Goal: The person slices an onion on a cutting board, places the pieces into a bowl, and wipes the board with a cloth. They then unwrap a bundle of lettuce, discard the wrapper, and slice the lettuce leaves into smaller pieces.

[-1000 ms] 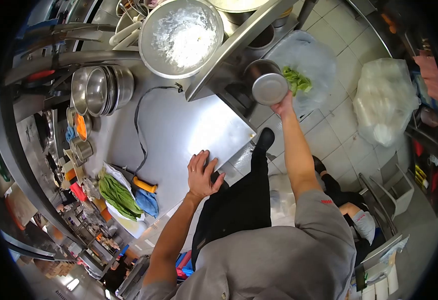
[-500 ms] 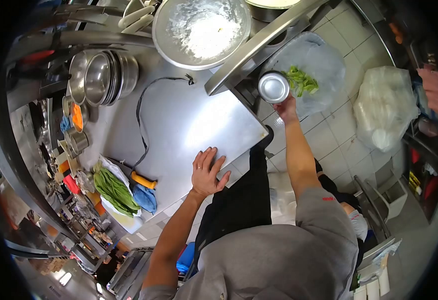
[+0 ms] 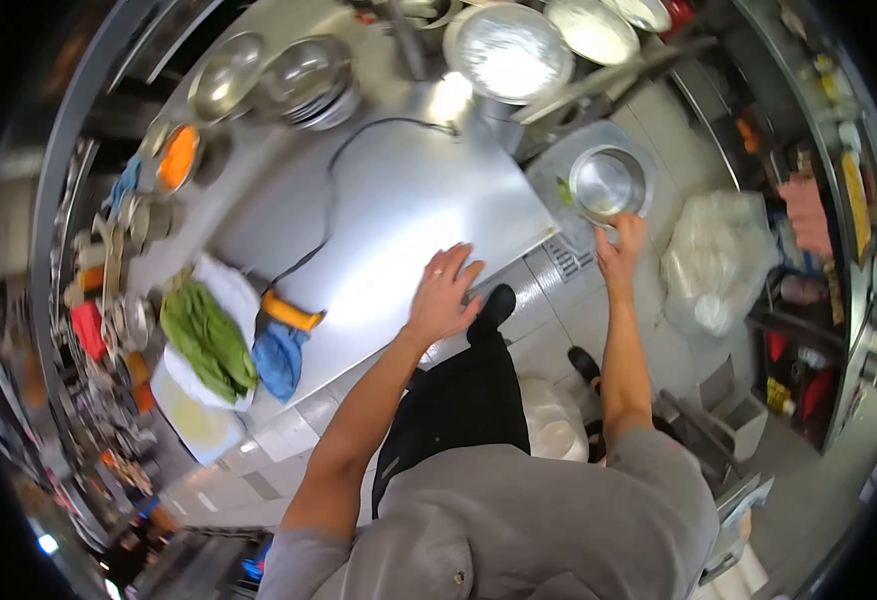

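My right hand [image 3: 622,245] grips the rim of a round metal bowl [image 3: 609,182], whose inside faces up and looks empty. It is over a bin lined with clear plastic [image 3: 549,160], beyond the table's right corner. Some green leaf pieces [image 3: 565,190] show at the bowl's left edge. My left hand [image 3: 447,293] has its fingers spread at the front edge of the steel table [image 3: 379,230], holding nothing. A black cord [image 3: 330,190] curves over the table to a yellow handle [image 3: 293,312].
Green cloth [image 3: 204,335] and blue cloth [image 3: 279,360] lie at the table's left. Metal bowls [image 3: 304,80] stand at the back left, a bowl of white powder [image 3: 511,52] at the back. A stuffed plastic bag [image 3: 714,260] sits on the floor at right.
The view has shifted. The metal vessel in my right hand has turned from base-up to opening-up and now covers most of the leaves in the bin. My left hand remains spread.
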